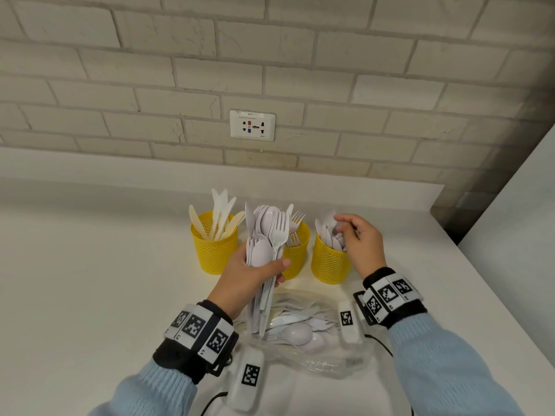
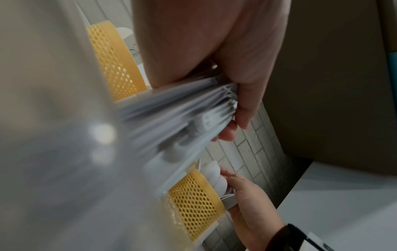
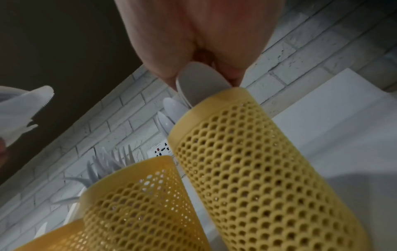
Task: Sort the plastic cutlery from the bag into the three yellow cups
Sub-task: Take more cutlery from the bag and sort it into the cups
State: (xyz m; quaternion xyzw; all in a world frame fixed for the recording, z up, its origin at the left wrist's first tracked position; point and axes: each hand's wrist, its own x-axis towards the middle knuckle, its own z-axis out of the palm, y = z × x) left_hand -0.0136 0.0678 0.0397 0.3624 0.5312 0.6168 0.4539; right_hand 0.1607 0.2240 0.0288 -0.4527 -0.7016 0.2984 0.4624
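Note:
Three yellow mesh cups stand in a row: the left cup (image 1: 214,250) holds knives, the middle cup (image 1: 295,256) forks, the right cup (image 1: 330,261) spoons. My left hand (image 1: 270,267) grips an upright bundle of white spoons and forks (image 1: 265,235) in front of the middle cup. My right hand (image 1: 348,231) is over the right cup (image 3: 247,161), its fingertips pinching the bowl of a white spoon (image 3: 201,83) at the rim. The clear plastic bag (image 1: 312,352) lies between my wrists with more cutlery inside.
The cups stand on a white counter (image 1: 90,280) against a brick wall with a socket plate (image 1: 252,125). A white panel (image 1: 516,223) rises at the right; the counter's right edge runs just beside my right arm.

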